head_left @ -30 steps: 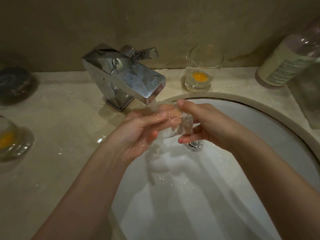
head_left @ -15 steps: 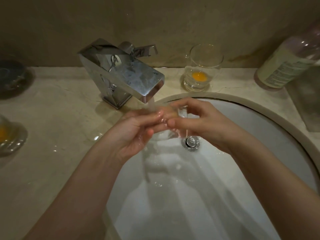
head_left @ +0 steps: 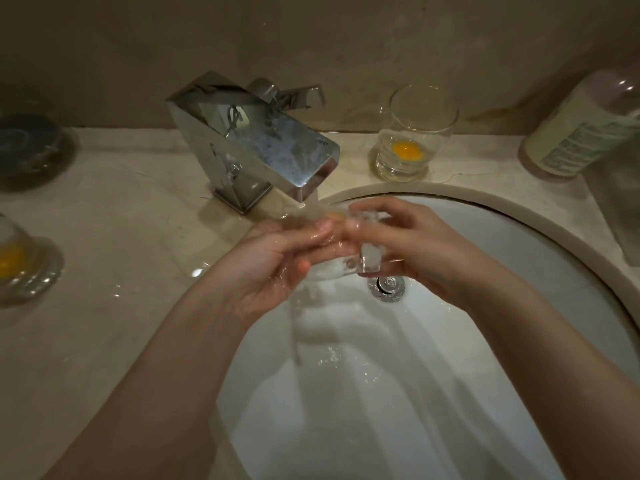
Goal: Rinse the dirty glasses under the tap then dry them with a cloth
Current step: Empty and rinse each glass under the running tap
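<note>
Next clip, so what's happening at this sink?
A person is rinsing a clear glass under the running tap, over the basin. The left hand and right hand both grip it. Two more glasses with orange residue wait on the counter: one behind the basin, one at the left edge. No cloth is in view.

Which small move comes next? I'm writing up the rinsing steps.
Probably turn the glass under the tap so the stream reaches all sides: both hands, left hand and right hand, hold it in the running water over the sink.
</note>
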